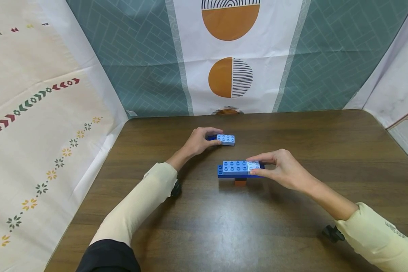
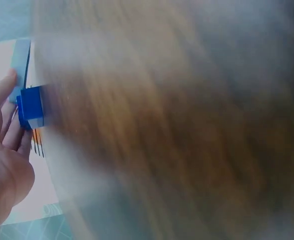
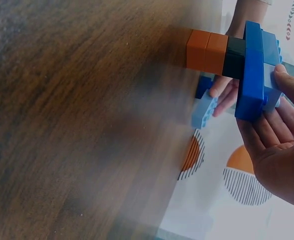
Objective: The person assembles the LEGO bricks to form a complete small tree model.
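A light blue toy building brick point(image 1: 226, 139) sits at the fingertips of my left hand point(image 1: 198, 141), which pinches it low over the far part of the table. Against it is a dark blue brick point(image 2: 31, 106), partly hidden by the fingers in the head view. My right hand point(image 1: 285, 170) pinches a pale blue brick point(image 1: 254, 165) at the right end of a stack. Beside that brick lies a longer light blue brick point(image 1: 235, 167), both on a long dark blue brick point(image 3: 251, 75). Below are a blackish brick point(image 3: 234, 57) and two orange bricks point(image 3: 206, 51).
The brown wooden table point(image 1: 197, 226) spreads around both hands. A patterned cloth point(image 1: 149, 56) hangs behind its far edge, and an embroidered pale cloth point(image 1: 37, 113) covers the left side. Dark devices are strapped under both cream sleeves point(image 1: 146, 204).
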### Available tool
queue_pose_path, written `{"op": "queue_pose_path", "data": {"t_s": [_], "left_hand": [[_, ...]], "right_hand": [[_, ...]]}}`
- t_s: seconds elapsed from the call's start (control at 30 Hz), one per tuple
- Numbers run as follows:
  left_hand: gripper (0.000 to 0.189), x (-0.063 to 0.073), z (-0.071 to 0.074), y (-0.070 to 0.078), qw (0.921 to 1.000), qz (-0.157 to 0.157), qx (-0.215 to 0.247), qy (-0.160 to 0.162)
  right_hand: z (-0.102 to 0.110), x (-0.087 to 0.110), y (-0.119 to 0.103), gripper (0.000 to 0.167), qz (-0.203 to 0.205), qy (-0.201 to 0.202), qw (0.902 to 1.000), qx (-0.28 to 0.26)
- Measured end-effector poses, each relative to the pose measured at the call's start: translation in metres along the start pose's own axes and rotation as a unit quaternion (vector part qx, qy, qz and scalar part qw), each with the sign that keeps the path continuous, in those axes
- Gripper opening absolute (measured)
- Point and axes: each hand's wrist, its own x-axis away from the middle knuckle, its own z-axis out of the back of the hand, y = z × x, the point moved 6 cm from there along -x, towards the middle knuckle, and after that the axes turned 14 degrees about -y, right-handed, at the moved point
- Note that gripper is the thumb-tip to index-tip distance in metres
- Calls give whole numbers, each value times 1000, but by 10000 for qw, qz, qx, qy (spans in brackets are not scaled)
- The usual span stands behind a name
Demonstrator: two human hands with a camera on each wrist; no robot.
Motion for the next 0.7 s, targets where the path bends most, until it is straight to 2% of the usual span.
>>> {"op": "queue_pose_path", "data": {"t_s": [0.37, 0.7], "left_hand": [[42, 11, 15, 10, 9975, -519, 360, 312], [42, 34, 13, 39, 9960, -703, 476, 294]], "right_hand": [[0, 1, 0, 34, -41, -1, 10000, -68], [0, 1, -1, 34, 64, -28, 9999, -86]]}}
